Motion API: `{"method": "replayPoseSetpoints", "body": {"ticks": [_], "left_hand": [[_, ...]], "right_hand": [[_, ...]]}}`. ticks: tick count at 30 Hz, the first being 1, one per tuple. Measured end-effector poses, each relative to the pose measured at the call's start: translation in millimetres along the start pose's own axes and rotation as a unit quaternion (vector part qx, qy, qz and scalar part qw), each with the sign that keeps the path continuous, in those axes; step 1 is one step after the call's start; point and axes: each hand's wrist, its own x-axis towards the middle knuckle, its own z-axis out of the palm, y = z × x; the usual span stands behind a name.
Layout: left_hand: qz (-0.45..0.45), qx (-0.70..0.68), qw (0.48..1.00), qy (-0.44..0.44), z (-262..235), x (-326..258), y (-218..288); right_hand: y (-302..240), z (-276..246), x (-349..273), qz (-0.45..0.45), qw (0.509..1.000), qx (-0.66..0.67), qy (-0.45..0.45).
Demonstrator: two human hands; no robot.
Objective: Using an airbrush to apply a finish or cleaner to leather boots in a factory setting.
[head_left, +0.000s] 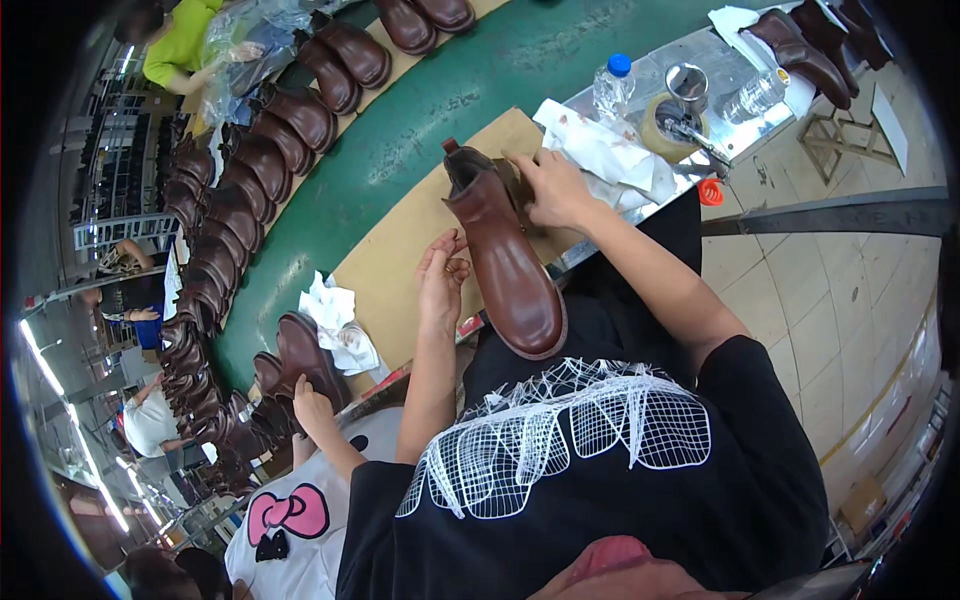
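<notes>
We've got one brown ankle boot (505, 265) in hand here, toe pointing back at our lap, resting over the near edge of a cardboard sheet (400, 262) on the green conveyor belt (420, 130). Our right hand (553, 188) is clamped on the shaft near the opening, fingers wrapped down over the far side. Our left hand (443, 272) sits just beside the boot's left side with fingers loosely curled, fingertips about touching the leather, not really gripping anything.

Stuff around us: right behind the boot there's a heap of crumpled white paper (605, 152) on the metal side table (700, 60), so the right hand is hemmed in on that side. On that table we count two clear plastic bottles, one with a blue cap (612, 85) and one lying down (757, 95), plus one roll of tan tape (665, 128) with a metal tool (692, 110) poking out of it. One little orange cap (710, 192) hangs off the table edge. More brown boots (800, 50) sit at the far end, at least two, hard to count past that.

On the left, another wad of white paper (335, 320) lies on the belt, and next to it a co-worker's hand (312, 405) holds one more brown boot (305, 355). Beyond that a long row of brown boots (230, 210) runs along the belt's far side, well over a dozen, too packed to count exactly. A person in a green shirt (180, 45) handles clear plastic bags (245, 45) at the top.
</notes>
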Motion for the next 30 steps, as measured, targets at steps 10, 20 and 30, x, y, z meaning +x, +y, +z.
{"method": "replayPoseSetpoints", "body": {"ticks": [10, 20, 30], "left_hand": [[0.088, 0.043, 0.992, 0.086, 8, -19, 17], [0.278, 0.086, 0.949, -0.121, 73, -93, 118], [0.287, -0.038, 0.891, 0.35, -128, -79, 76]], "right_hand": [[-1, -8, 24, 0.066, 0.989, 0.126, 0.044], [-159, -132, -13, -0.181, 0.966, 0.181, 0.038], [-169, -108, -34, -0.228, 0.945, 0.231, -0.043]]}}
